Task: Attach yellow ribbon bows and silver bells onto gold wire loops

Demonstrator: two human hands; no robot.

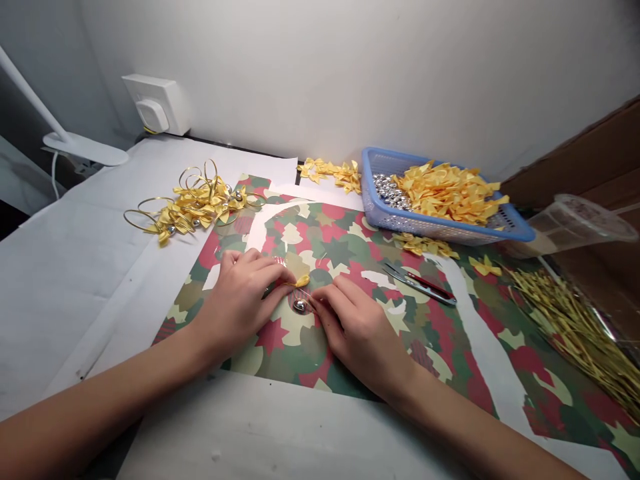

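My left hand (250, 287) is closed in a pinch, with a small yellow ribbon bow (302, 281) at its fingertips. A thin gold wire (306, 293) runs from beside the bow to my right hand (355, 320), whose thumb and forefinger pinch it. Just under the wire, between the two hands, is a shiny silver bell (299, 305); whether it is threaded on the wire is too small to tell. Both hands rest low over the camouflage-patterned sheet (280, 353). The fingers hide part of the wire.
Gold wire loops with bows and bells (195, 207) lie at back left. A blue basket (450, 230) holds bows and silver bells. Tweezers-like snips (423, 285) lie right of my hands. Gold wire strands (575, 333), a clear plastic cup (575, 227) and loose bows (330, 172) are around.
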